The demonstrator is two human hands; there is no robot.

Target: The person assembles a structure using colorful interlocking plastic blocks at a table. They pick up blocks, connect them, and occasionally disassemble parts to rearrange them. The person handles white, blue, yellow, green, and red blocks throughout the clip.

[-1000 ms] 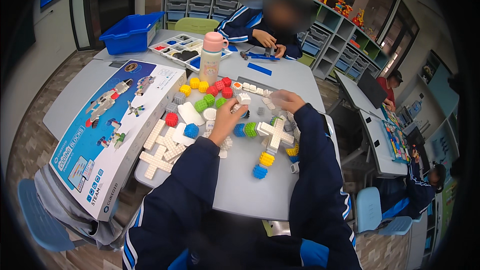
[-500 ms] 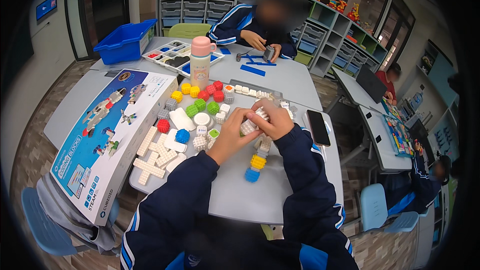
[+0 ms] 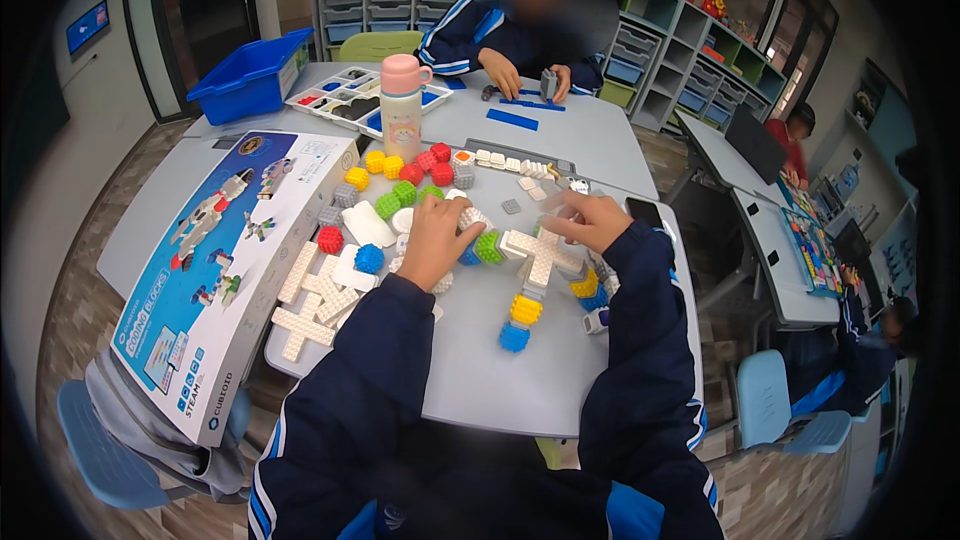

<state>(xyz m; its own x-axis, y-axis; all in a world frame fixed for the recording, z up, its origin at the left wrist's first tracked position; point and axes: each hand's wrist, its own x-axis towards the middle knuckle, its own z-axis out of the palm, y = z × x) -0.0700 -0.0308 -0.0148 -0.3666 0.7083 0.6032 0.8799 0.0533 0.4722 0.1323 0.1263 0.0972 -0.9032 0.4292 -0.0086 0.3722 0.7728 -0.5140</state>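
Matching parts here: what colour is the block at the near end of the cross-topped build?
The near-end block is blue; it shows best in the head view.

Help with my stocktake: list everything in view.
Tables: several, grey, centre and right
Studded blocks: many, mixed, centre table
Assembly: one, multicoloured, centre table
Box: one, white-blue, left
Bag: one, grey, left chair
Bottle: one, pink-cream, behind blocks
Bin: one, blue, far left
Tray: one, white, beside bin
Strips: several, blue, far side
Phone: one, dark, right edge
Chairs: several, blue or green, around
Shelves: several, grey-green, back
Screen: one, blue, left wall
People: several, navy or red, back and right
Left hand: one, navy-sleeved, at white block
Right hand: one, navy-sleeved, beside assembly
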